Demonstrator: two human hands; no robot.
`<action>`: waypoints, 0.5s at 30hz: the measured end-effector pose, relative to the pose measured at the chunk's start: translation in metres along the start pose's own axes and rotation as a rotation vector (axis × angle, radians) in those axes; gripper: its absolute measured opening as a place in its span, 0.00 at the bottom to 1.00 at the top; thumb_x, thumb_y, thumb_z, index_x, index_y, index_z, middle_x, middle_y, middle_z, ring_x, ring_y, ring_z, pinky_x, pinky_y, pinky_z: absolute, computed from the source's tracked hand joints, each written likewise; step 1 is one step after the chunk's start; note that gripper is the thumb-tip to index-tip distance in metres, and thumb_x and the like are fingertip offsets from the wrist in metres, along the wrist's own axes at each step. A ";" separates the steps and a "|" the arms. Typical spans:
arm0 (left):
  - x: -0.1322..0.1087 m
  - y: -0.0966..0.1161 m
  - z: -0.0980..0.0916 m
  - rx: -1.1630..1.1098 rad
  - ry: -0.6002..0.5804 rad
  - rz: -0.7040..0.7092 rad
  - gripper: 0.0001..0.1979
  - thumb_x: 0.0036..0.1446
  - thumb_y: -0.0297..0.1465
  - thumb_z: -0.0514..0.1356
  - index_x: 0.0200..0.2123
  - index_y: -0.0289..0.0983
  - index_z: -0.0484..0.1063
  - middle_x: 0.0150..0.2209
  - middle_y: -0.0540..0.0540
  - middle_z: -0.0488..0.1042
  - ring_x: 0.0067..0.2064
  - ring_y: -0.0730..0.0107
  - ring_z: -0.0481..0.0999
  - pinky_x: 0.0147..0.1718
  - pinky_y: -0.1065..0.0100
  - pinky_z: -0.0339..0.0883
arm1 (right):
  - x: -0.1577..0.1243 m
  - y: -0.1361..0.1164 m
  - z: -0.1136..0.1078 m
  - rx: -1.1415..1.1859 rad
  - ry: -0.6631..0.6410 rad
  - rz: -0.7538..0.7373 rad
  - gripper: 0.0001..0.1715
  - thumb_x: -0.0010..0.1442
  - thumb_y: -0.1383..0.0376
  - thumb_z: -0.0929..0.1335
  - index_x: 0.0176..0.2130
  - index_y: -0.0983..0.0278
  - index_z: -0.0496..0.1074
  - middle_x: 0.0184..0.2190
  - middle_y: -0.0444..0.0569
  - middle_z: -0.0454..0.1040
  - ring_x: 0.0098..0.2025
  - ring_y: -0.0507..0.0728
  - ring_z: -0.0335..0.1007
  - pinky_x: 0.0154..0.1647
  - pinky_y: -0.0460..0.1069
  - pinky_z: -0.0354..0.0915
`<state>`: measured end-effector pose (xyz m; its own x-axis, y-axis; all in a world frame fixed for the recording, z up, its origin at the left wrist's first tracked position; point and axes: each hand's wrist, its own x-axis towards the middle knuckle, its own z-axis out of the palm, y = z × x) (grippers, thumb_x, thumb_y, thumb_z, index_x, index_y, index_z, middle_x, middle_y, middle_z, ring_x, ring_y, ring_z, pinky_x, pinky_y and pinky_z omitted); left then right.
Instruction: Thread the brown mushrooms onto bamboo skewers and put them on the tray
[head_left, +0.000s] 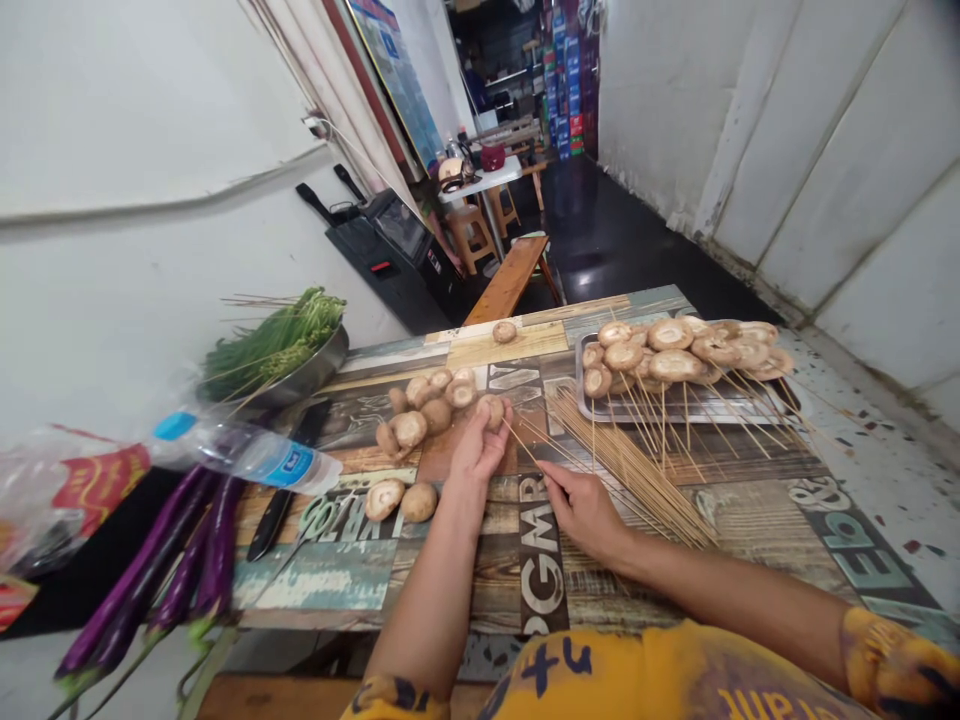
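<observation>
**Light brown mushroom in the left fingers, thin bamboo skewer in the right**

The fingers of the left hand [478, 445] are closing around a small, round, light brown mushroom [491, 408], above the middle of the patterned wood-look worktop [427, 585]. The fingers of the right hand [583, 505] are pinching a thin, straw-coloured bamboo skewer [523, 446], which is pointing toward this mushroom; whether its tip is already inside, I cannot tell.

I am judging the mushroom to be light, soft and a little springy, easy to bruise or split, so holding it gently around the cap is seeming best. The skewer is probably stiff but slender, and gripping it near the mushroom should limit bending.

A pile of loose brown mushrooms [420, 412] is lying just left of the hands. On the right, a bundle of bamboo skewers [637, 470] is lying near a shallow silver metal tray [720, 405], which is carrying skewered mushrooms [671, 365].

As for writing, the worktop is showing large printed letters, "GM" among them, and an "&" farther right. A clear plastic bottle with a blue cap [244, 452] is wearing a blue label, too small for reading. The yellow sleeve [892, 650] is carrying dark marks that I cannot read.
</observation>
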<state>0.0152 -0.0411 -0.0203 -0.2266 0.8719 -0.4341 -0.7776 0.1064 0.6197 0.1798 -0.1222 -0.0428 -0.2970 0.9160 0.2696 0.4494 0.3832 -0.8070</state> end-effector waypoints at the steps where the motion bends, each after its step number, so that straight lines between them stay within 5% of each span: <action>1: 0.000 0.000 0.000 0.001 0.002 0.000 0.04 0.59 0.21 0.56 0.37 0.32 0.70 0.35 0.44 0.77 0.39 0.72 0.78 0.45 0.67 0.74 | 0.000 0.000 0.000 -0.001 0.002 -0.002 0.21 0.62 0.69 0.59 0.49 0.67 0.74 0.39 0.54 0.80 0.37 0.57 0.77 0.39 0.49 0.70; 15: -0.006 -0.005 0.001 0.075 -0.033 0.013 0.05 0.59 0.20 0.56 0.35 0.31 0.71 0.35 0.44 0.77 0.40 0.71 0.78 0.51 0.64 0.71 | 0.000 -0.003 0.000 0.017 0.004 0.002 0.16 0.62 0.71 0.58 0.38 0.65 0.73 0.32 0.50 0.79 0.31 0.55 0.74 0.35 0.47 0.66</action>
<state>0.0212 -0.0465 -0.0197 -0.2161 0.8886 -0.4046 -0.7285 0.1292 0.6728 0.1787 -0.1234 -0.0406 -0.2928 0.9174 0.2696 0.4353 0.3789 -0.8167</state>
